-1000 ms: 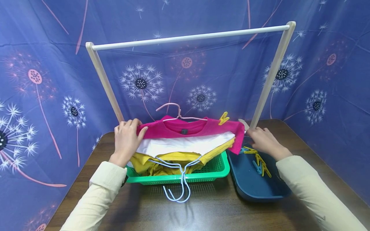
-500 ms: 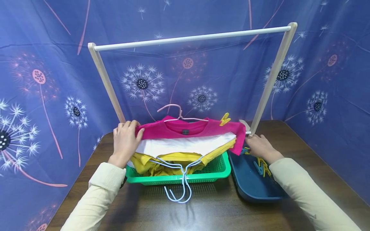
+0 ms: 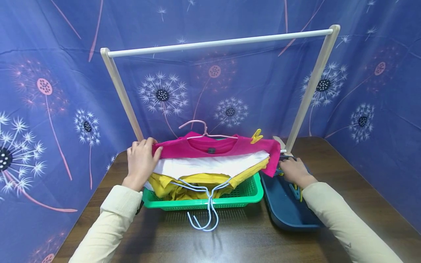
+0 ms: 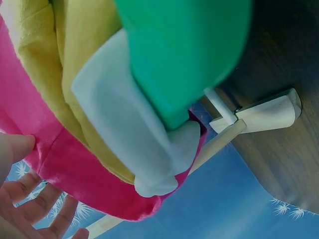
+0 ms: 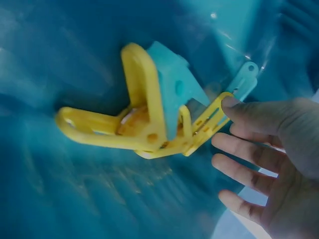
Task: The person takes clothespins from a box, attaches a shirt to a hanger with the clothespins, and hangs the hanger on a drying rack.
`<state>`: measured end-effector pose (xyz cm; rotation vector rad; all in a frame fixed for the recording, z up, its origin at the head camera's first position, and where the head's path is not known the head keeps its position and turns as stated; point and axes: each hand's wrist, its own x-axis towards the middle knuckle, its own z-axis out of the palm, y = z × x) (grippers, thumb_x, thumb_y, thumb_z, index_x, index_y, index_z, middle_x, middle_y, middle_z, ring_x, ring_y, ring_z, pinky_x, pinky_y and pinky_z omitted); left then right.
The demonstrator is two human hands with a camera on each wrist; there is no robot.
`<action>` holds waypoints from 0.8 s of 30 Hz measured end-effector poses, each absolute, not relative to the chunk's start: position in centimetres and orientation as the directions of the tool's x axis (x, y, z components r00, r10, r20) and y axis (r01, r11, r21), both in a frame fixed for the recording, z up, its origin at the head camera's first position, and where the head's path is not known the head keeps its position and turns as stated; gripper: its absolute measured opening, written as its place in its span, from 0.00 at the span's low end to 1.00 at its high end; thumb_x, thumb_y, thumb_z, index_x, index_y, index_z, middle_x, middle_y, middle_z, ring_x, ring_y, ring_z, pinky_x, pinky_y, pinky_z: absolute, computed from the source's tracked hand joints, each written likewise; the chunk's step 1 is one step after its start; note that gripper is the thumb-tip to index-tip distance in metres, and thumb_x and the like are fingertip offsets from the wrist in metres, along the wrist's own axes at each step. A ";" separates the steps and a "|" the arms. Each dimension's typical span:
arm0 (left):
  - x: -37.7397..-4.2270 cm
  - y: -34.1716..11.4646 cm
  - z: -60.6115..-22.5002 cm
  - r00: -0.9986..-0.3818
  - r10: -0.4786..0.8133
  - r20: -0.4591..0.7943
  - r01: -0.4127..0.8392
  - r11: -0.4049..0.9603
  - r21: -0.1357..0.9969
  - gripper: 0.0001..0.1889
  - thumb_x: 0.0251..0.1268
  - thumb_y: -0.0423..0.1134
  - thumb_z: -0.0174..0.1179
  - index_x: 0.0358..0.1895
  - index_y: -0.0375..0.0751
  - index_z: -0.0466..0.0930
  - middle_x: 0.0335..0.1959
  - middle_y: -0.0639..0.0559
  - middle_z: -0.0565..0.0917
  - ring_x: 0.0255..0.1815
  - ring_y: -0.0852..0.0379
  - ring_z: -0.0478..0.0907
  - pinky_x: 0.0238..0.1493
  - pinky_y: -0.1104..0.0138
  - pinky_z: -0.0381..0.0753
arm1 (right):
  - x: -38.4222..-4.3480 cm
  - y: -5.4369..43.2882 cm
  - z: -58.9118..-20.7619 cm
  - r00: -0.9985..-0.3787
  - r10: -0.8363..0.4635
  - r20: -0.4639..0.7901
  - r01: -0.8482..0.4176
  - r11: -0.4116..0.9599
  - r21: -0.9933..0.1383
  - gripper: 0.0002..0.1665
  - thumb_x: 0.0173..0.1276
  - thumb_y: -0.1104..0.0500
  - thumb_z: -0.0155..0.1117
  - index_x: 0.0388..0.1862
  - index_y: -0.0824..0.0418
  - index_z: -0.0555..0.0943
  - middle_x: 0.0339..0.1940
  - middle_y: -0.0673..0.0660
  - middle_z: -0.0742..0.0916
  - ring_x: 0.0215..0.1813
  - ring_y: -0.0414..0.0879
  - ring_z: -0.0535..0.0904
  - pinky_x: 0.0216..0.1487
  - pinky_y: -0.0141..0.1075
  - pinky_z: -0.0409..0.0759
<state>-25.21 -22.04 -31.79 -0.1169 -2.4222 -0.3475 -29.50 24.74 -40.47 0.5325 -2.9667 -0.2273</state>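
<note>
At its left shoulder a magenta T-shirt (image 3: 250, 147) meets my left hand (image 3: 141, 160), thumb in front and index finger at the back edge. A pink hanger (image 3: 205, 131) sits in its neckline. A yellow clothespin (image 3: 256, 136) clips its right shoulder. My right hand (image 3: 296, 171) is down in the dark blue bin (image 3: 289, 215). In the right wrist view, its thumb and index finger pinch the end of another yellow clothespin (image 5: 207, 127). Beside that lie a further yellow clothespin (image 5: 142, 94) and blue clothespins (image 5: 177, 84).
Under the T-shirt, a green basket (image 3: 204, 204) holds white (image 3: 210, 164) and yellow clothes (image 3: 184, 191). Light blue hangers (image 3: 209, 204) stick out over its front rim. Behind stands a wooden rack with a white bar (image 3: 220, 43). A patterned curtain (image 3: 263, 84) surrounds the table (image 3: 236, 241).
My right hand has moved from the foot of the rack's right post down into the blue bin, reaching the clothespins. My left hand stays at the T-shirt's shoulder.
</note>
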 end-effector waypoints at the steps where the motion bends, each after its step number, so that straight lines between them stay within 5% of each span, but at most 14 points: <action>1: -25.2 -22.0 -31.8 -0.769 -0.010 0.639 0.170 0.961 0.219 0.12 0.61 0.44 0.57 0.40 0.39 0.75 0.37 0.39 0.81 0.41 0.37 0.70 0.45 0.46 0.63 | -29.5 24.7 -40.6 -0.932 -0.351 0.087 -0.334 0.928 0.168 0.16 0.50 0.62 0.70 0.38 0.66 0.79 0.35 0.62 0.85 0.44 0.63 0.78 0.46 0.61 0.71; 24: -25.3 -22.2 -32.1 -0.780 -0.030 0.625 0.144 0.964 0.226 0.12 0.62 0.44 0.57 0.40 0.38 0.75 0.37 0.38 0.81 0.42 0.37 0.70 0.47 0.45 0.62 | -29.9 25.0 -41.6 -0.941 -0.335 0.041 -0.328 0.936 0.125 0.18 0.53 0.57 0.70 0.42 0.62 0.81 0.38 0.62 0.85 0.47 0.64 0.77 0.50 0.63 0.68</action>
